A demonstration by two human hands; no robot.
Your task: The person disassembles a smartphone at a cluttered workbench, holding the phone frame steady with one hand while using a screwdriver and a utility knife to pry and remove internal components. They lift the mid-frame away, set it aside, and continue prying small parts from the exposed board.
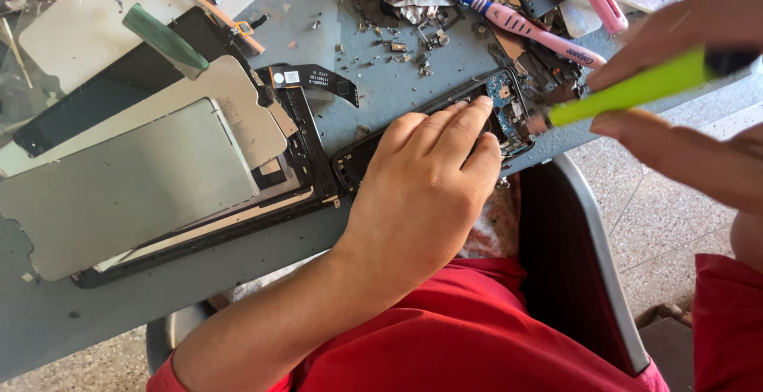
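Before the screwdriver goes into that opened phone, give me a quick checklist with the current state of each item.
1. Left hand pins the phone flat: ok.
2. Right hand has a firm grip on the green screwdriver: ok.
3. Tip sits at the phone's board end: ok.
4. Tip seated in a screw: cannot tell, too small.
5. Bench free of loose bits near the phone: not ok, small parts scattered.
6. Phone fully on the bench: not ok, it sits at the edge.

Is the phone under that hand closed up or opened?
Opened. The phone under the left hand has no back cover: its blue circuit board shows, where the right hand points a green-handled screwdriver.
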